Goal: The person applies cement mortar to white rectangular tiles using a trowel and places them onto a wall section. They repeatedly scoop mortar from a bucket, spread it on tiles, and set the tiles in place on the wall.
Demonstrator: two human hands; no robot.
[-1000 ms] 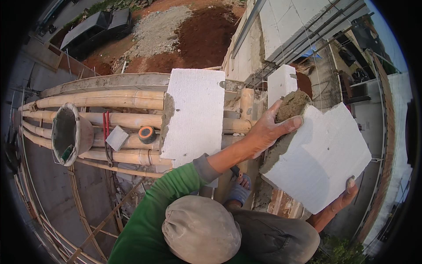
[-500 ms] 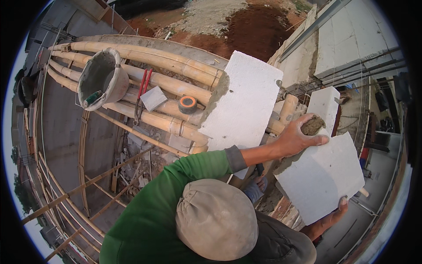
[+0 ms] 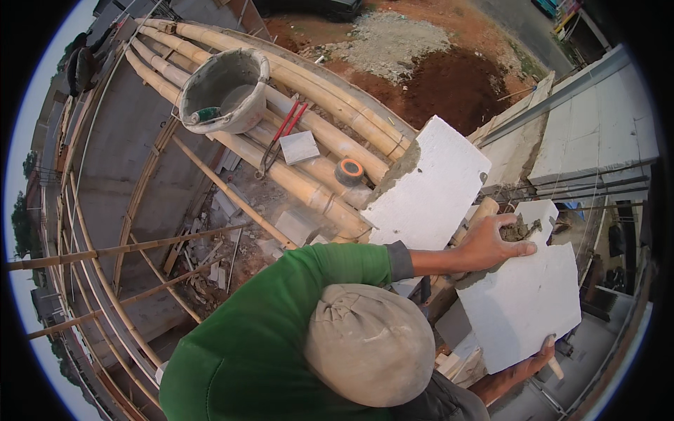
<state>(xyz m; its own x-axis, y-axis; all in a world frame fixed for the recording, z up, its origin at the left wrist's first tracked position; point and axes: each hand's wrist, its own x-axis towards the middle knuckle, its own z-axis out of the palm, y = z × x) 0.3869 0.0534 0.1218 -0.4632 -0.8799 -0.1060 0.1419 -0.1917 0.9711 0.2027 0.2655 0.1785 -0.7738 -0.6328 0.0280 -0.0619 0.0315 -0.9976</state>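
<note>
A white lightweight building block [image 3: 526, 302] is held tilted between my two hands at the right. My left hand [image 3: 491, 244] grips its upper edge, thumb on the white face and fingers near grey mortar [image 3: 521, 228]. My right hand [image 3: 535, 359] holds the lower edge, fingertips on the near corner. Behind the held block stands another white block [image 3: 539, 210]; the two overlap in view, and I cannot tell if they touch. Left of my left hand is a larger white block [image 3: 425, 186] with mortar smeared along its left edge. A beige cap [image 3: 372, 344] hides part of my right arm.
Thick bamboo poles [image 3: 316, 186] form a platform to the left. On them are a mortar bucket [image 3: 253, 105] holding a green-handled tool [image 3: 206, 114], red-handled pincers [image 3: 284, 137], a small white block piece [image 3: 299, 147] and an orange-and-black roll [image 3: 349, 170]. Rubble [image 3: 217, 203] lies far below.
The held block has turned and moved closer to the block behind it, both hands still on it. The whole view has shifted, so the bucket and platform appear further right.
</note>
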